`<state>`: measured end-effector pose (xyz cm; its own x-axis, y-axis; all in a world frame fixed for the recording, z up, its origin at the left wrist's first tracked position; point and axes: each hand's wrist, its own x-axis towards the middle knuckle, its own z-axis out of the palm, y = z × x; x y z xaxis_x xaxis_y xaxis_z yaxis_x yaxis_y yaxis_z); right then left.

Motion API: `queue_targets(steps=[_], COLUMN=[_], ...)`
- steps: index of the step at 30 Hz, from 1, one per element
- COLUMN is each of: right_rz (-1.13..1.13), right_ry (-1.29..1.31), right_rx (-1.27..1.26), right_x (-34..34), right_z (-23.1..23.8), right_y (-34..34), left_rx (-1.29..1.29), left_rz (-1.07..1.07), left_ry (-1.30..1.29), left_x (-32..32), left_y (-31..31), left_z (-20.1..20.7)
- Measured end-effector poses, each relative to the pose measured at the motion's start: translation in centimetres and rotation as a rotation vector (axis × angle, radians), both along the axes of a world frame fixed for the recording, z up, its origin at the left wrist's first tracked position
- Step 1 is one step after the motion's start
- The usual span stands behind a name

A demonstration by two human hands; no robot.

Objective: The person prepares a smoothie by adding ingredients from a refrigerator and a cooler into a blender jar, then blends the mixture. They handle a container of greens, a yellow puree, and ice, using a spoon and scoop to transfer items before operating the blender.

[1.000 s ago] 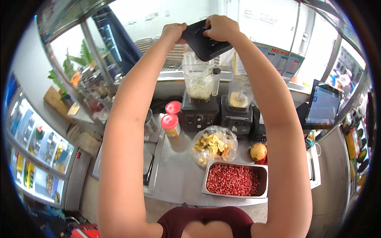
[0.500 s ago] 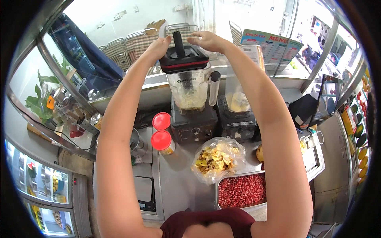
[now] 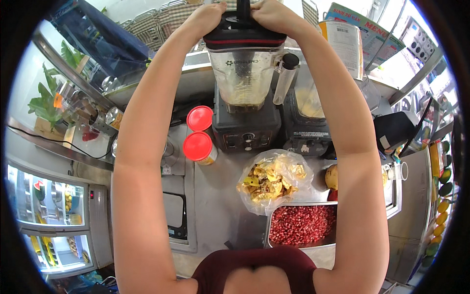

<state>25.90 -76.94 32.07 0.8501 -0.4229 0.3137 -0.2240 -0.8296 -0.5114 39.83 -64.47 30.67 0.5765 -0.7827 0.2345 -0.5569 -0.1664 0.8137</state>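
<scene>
A blender jug, clear with pale residue inside, stands on its black base in front of me. Its black lid is in place, and a black tamper sticks up through the top. My left hand is closed on the lid's far left side. On the far right side my right hand grips the same lid, close to the tamper. Fingertips of both hands are partly hidden behind the lid. The jug's handle points right, under my right forearm.
Two red-lidded tubs stand left of the base. Nearer me are a plastic bag of yellow peelings and a metal tray of pomegranate seeds. A second blender is at the right, a scale at the left.
My view has tipped down, so the blender sits higher in the picture. My right hand, spread beside the tamper before, has come down onto the lid; the left has closed on it too.
</scene>
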Motion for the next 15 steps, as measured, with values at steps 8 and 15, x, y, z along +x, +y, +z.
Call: queue_targets(steps=[8, 15], right_rz=[0.091, -0.158], right_ry=[-0.076, -0.482], right_rx=[-0.501, -0.388], right_x=[1.4, -1.0], right_z=[-3.1, -2.2], right_y=[-2.1, 0.8], left_rx=[0.09, 0.256], left_rz=[-0.017, 0.022], left_ry=[-0.38, -0.606], left_x=[1.2, 0.9], left_y=[-0.2, -1.6], left_z=[-1.8, -1.3])
